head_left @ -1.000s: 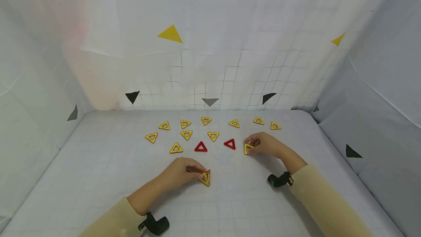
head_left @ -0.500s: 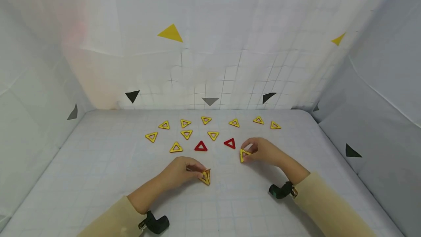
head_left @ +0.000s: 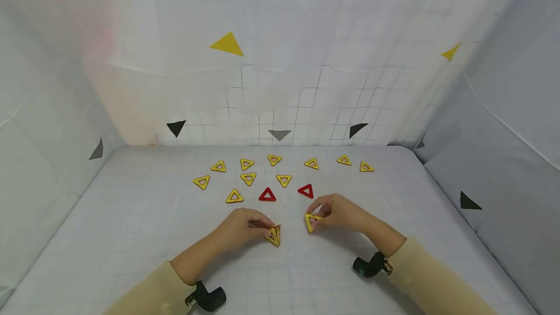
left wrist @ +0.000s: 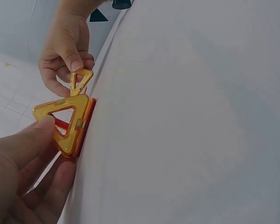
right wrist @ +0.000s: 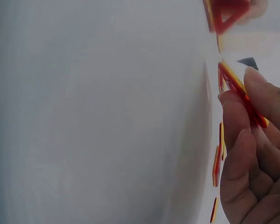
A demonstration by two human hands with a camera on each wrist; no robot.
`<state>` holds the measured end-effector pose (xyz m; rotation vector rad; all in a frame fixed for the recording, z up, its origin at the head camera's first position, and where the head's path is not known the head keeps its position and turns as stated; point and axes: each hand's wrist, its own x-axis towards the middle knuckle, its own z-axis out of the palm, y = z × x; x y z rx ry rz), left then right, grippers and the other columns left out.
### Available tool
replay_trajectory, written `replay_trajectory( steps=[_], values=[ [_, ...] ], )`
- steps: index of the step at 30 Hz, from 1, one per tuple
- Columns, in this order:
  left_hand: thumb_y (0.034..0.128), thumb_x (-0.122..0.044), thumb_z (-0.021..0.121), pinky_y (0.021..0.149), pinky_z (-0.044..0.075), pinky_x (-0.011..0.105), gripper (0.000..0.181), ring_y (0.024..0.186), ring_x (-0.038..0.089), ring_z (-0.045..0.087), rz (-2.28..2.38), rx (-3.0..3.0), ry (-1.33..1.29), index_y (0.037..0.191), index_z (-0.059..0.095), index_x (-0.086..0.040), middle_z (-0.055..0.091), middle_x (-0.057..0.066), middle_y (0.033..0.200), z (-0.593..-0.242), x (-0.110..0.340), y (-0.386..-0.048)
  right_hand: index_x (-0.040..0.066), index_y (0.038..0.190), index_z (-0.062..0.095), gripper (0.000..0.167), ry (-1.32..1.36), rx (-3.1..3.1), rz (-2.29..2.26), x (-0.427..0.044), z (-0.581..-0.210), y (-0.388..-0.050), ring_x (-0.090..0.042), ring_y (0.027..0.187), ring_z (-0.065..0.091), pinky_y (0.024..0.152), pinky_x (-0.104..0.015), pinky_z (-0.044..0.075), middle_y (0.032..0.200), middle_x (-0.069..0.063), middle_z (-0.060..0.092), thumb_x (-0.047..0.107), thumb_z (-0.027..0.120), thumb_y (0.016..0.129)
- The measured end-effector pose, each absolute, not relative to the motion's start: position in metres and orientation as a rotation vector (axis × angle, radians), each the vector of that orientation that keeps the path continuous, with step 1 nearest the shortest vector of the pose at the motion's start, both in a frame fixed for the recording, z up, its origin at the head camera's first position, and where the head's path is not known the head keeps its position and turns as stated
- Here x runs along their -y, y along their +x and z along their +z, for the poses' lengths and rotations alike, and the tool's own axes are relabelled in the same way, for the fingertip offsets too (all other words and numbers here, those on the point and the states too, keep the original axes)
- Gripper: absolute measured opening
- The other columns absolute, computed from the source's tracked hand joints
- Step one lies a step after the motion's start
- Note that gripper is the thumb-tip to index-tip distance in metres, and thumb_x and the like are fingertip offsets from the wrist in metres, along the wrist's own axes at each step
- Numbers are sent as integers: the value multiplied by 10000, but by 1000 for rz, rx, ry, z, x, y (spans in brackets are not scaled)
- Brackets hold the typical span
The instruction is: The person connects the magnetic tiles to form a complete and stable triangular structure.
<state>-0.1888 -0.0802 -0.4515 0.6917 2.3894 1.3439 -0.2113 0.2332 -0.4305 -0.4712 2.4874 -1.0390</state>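
Right hand: here it comes, the right hand [head_left: 338, 214] sweeping down and left into the lower centre of the frame, a yellow triangle [head_left: 307, 222] pinched between thumb and fingers.
Left hand: holding its ground just left of that, the left hand [head_left: 243, 225] keeps its grip on a yellow piece [left wrist: 77, 126] with red showing behind it, thumb on the face, fingers lower down.
Gap: shrinking! In the head view the held pieces are near but apart; in the left-wrist view they overlap, so that angle can't settle it.
Meaning: to my eye the work is at the bringing-near stage, with no join made between the two hands' pieces.
Red triangles: two red triangles [head_left: 267, 200] lie unmoved on the white bench [head_left: 131, 232], below the middle of the frame.
Yellow scatter: ten loose yellow triangles [head_left: 234, 201], also unmoved, spread across the bench's far half, none touched by either hand.
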Motion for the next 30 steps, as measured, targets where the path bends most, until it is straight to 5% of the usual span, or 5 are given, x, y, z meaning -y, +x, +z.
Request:
replay_trajectory(
  steps=[30],
  values=[
    [895,-185,769,843,535,259,159,976,68,657,1360,-2390,738,1051,778,-214,728,-151,980,-451,77,-189,184,1101,754,300,-554,-2472,-1065,-189,-432,-195,-127,715,602,648,-264,498,765,73,683,246,844,822]
  ],
)
